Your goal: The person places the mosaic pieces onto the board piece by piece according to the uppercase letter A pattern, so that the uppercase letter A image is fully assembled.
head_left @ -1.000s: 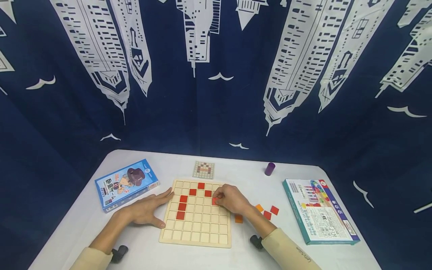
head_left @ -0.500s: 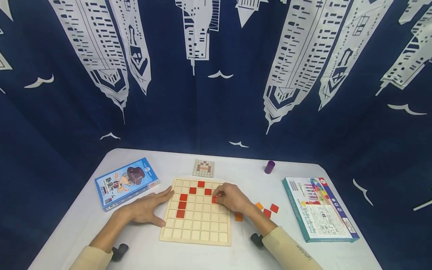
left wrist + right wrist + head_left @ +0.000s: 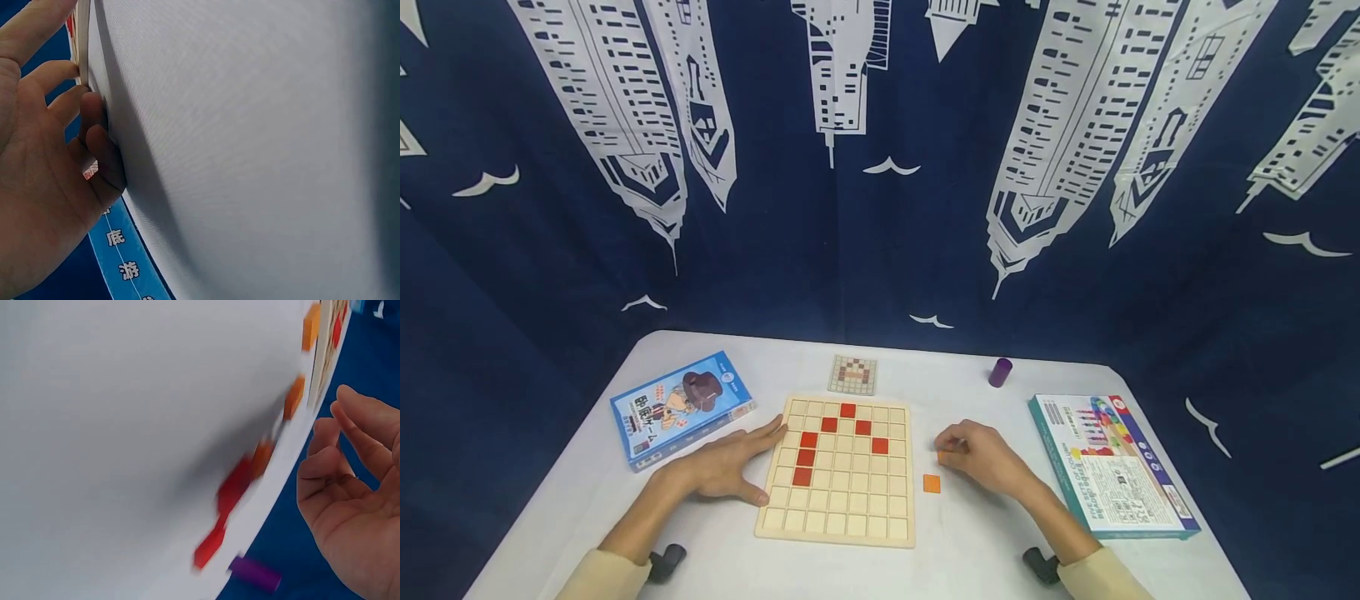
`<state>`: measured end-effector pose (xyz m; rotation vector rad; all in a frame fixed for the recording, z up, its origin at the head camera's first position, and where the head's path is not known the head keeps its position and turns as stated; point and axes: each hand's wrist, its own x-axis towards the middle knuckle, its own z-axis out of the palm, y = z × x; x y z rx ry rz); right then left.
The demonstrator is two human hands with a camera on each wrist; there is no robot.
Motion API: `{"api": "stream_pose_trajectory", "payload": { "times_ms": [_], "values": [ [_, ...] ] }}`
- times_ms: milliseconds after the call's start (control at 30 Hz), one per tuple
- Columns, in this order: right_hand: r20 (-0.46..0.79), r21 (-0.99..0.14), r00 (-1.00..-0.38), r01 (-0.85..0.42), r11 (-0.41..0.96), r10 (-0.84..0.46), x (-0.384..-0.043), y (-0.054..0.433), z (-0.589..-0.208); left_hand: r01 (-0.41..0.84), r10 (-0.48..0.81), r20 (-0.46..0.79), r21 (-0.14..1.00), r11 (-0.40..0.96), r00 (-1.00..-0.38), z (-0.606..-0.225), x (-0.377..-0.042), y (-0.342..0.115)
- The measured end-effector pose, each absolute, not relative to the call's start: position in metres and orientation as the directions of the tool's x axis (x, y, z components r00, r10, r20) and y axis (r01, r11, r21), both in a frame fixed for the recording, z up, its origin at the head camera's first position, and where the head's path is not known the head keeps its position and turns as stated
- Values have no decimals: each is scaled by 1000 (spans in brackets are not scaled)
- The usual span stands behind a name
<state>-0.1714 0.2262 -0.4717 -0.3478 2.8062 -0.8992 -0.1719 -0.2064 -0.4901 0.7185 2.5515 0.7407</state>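
Note:
A pale wooden grid board [image 3: 853, 504] lies mid-table, with several red square tiles [image 3: 880, 446] in its cells. My left hand [image 3: 730, 462] rests along the board's left edge, fingers and thumb spread. To the right of the board, my right hand [image 3: 988, 457] hovers over the loose tiles with loosely bent fingers and nothing visible between them. An orange tile [image 3: 932, 483] lies beside the board, and another orange tile [image 3: 942, 457] peeks out by the fingertips. Two red tiles [image 3: 234, 487], hidden under the hand in the head view, show in the right wrist view.
Behind the board lies a small pattern card [image 3: 852, 375]. A blue game box [image 3: 681, 408] is at the left, a white and teal box [image 3: 1112, 467] at the right. A purple cylinder [image 3: 1000, 372] lies near the back edge. A dark blue curtain hangs behind.
My right hand has let go of a red tile in a right-side cell and moved right, off the board to the loose tiles. The left hand has stayed in place.

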Motion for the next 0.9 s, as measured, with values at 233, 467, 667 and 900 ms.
{"api": "stream_pose_trajectory", "payload": {
  "times_ms": [233,467,667,900],
  "values": [
    [-137,-589,-980,-38,807,-146,-152,275,-467,364,570,-212,586,724,-794,-488,-172,-206],
    [-167,-530,-979,-12,848,-119,-143,291,-477,354,561,-222,580,733,-798,-488,-171,-206],
    [-158,-502,-985,14,865,-76,-142,290,-483,372,577,-211,584,722,-789,-490,-171,-205],
    [-142,-475,-988,14,880,-61,-143,288,-485,388,585,-200,577,719,-786,-489,-171,-205]
  ]
}}
